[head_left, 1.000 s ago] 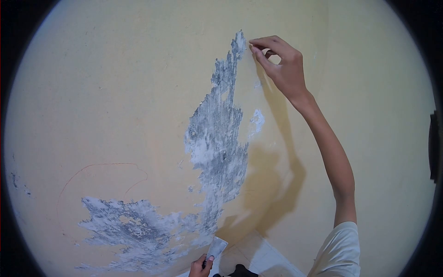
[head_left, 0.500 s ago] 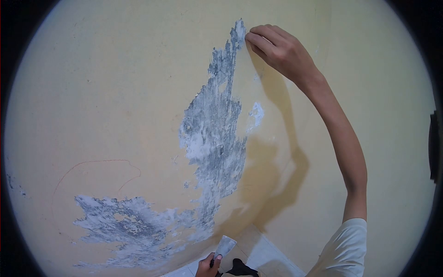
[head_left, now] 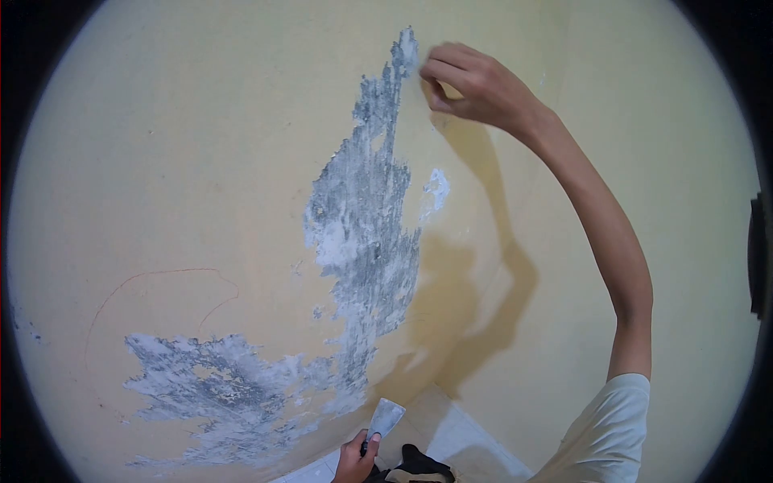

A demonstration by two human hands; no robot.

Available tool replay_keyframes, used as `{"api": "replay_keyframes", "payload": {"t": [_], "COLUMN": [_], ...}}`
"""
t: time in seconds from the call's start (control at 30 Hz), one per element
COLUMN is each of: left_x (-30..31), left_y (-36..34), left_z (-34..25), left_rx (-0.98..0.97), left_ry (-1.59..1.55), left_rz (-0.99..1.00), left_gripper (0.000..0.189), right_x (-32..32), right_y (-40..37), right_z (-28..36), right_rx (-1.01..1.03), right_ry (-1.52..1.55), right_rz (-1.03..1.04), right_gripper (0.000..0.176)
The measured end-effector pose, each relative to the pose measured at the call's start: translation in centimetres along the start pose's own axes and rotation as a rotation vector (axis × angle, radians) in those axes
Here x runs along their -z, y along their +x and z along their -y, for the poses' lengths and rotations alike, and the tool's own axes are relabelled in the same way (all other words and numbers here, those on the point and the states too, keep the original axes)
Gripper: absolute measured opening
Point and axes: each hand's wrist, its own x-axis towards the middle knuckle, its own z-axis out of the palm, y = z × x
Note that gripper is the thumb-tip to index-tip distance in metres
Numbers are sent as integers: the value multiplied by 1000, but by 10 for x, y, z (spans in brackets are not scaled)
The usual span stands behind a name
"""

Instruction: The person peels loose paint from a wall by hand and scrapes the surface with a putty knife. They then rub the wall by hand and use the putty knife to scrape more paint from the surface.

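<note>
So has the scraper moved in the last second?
Yes. The scraper in the left hand has shifted rightward in view, away from the wall's grey patch.

Short, off-white, creased fabric sleeve (head_left: 605, 423) well below right hand (head_left: 467, 83); black clothing or footwear (head_left: 420, 462), unclear which, beside left hand (head_left: 353, 462).

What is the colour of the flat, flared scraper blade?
The scraper blade is pale grey, seen best in the head view.

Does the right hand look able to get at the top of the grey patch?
Probably yes: the right hand is raised close beside the grey patch near its top, with nothing visible between them; the left hand holds the scraper well below.
</note>
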Motion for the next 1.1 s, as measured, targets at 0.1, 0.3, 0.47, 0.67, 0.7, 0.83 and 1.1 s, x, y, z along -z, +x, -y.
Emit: {"api": "replay_keyframes", "payload": {"t": [0.1,0.3,0.47,0.67,0.7,0.83,1.1], "left_x": [-3,-4,9,5,3,-3,4], "left_y": [-7,-18,-11,-8,-9,-13,-9], "left_z": [7,25,0,-9,-8,4,7], "left_rx": [25,-54,-44,-29,-28,-65,-89], "left_ry": [-42,-113,81,96,94,9,87], "left_rz": [-17,-55,38,36,37,13,40], "left_gripper": [34,28,32,32,32,33,34], "right_x": [3,1,-4,-6,-6,3,3], "right_y": [-24,-9,13,8,6,11,26], "right_z": [7,12,21,8,8,24,36], "right_rx": [-154,-424,-781,-986,-967,-859,-798], "right_ry": [88,140,403,577,480,275,166], "right_rz": [48,-241,-361,-242,-246,-257,-184], "right_gripper": [8,18,29,26,24,19,20]}}
